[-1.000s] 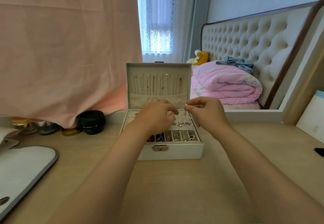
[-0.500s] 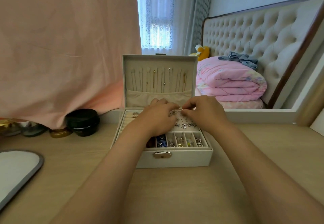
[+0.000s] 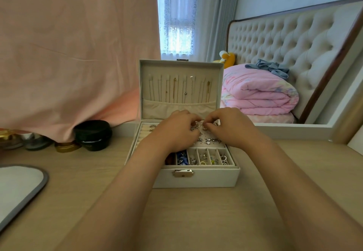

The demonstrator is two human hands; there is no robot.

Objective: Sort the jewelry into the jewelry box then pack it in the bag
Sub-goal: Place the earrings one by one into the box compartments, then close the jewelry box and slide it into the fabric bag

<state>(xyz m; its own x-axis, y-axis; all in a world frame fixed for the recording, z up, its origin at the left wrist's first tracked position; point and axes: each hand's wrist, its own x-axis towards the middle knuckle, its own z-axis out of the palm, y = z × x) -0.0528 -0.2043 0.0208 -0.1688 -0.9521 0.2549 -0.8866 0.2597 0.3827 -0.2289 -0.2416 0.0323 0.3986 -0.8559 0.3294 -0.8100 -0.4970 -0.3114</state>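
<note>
A white jewelry box (image 3: 204, 178) stands open on the wooden table, its lid upright with thin necklaces (image 3: 176, 89) hanging inside. Small front compartments hold rings and beads (image 3: 203, 159). Both hands hover over the earring panel (image 3: 211, 141) at the back of the tray. My left hand (image 3: 176, 131) has curled fingers with the fingertips pinched together on a small silver earring (image 3: 197, 126). My right hand (image 3: 228, 128) meets it fingertip to fingertip and pinches the same small piece. The piece itself is mostly hidden by the fingers.
A black round case (image 3: 93, 135) and small jars (image 3: 66, 146) sit at the back left under a pink cloth (image 3: 74, 54). A white grey-rimmed pad (image 3: 21, 188) lies at the left edge. A mirror frame (image 3: 294, 128) stands behind the box.
Both hands have dropped from in front of the lid pocket down onto the earring panel. The view has drawn closer to the box and shifted right.
</note>
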